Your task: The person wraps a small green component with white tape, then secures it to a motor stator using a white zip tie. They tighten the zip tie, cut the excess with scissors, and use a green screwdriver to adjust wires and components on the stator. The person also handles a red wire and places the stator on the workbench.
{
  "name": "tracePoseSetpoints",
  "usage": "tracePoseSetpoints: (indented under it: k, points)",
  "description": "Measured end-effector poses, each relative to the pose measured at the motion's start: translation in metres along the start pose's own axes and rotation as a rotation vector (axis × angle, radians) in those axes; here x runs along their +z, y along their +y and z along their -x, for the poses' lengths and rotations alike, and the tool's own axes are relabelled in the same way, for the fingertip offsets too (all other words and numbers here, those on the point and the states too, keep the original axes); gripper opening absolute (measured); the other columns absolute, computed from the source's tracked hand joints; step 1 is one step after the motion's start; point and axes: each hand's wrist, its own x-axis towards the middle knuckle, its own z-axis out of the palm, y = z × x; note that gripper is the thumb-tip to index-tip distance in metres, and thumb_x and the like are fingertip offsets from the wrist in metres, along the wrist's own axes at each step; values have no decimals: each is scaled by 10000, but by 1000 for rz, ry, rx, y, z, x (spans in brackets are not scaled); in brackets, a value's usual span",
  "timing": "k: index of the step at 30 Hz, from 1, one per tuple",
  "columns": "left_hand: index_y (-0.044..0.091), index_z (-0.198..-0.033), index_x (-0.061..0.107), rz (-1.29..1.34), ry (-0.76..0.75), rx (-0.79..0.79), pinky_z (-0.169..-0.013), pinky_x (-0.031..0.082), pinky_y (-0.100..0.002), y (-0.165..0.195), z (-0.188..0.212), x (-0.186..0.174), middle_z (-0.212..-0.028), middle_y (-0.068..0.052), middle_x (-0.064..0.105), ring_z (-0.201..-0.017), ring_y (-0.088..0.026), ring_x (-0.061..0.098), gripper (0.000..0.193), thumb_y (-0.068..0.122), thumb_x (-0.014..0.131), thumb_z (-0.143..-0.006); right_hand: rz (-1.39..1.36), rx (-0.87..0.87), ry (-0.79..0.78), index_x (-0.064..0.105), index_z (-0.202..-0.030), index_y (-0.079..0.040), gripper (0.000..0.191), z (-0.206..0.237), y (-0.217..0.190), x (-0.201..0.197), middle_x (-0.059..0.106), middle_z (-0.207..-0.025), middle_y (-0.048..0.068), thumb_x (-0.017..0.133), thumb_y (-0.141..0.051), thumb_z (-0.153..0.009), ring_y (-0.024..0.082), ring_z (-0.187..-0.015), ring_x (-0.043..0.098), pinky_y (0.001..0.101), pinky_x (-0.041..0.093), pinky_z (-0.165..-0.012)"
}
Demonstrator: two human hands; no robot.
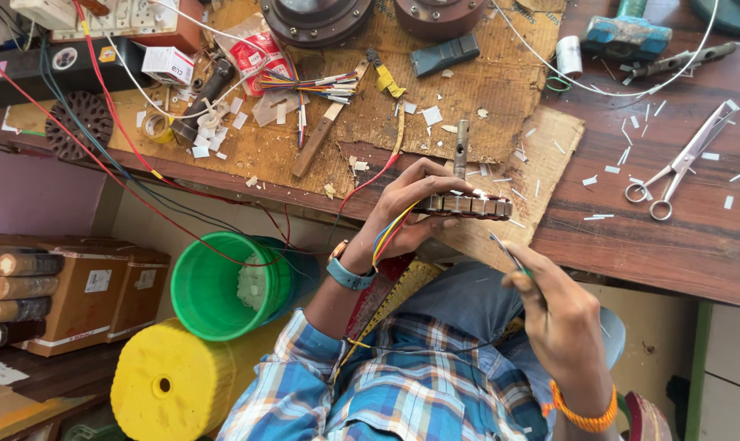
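Clutching stator [468,204] (left hand [403,216], closed grip)

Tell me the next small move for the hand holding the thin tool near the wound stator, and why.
Probably bring the right hand a little up and left, so the thin tool meets the stator. The tip sits just short of it, while the left hand holds the stator at the bench edge, coloured wires trailing below.

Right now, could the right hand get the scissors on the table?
Probably not freely: the right hand pinches a thin tool. The scissors lie bare on the table, with nothing between.
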Motion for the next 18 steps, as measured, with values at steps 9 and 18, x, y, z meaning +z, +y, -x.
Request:
tracePoseSetpoints:
  k: [9,18]
  points:
    - [111,-1298,655,52,39,25,-1022,549,-372,1,2,2,-1197,-94,629,-1152,-266,640,511,24,820,-823,77,-94,-5,716,-1230,-48,269,-29,-32,-1,753,-961,137,692,-145,-980,213,-831,748,308,561,-736]
    - [145,-1375,630,-26,16,50,-969,515,-365,10,1,9,-1191,-39,636,-1084,-233,626,598,66,850,-825,121,118,-127,714,-1277,-69,290,-22,-47,-20,763,-888,104,659,-118,-996,158,-766,736,301,555,-708]
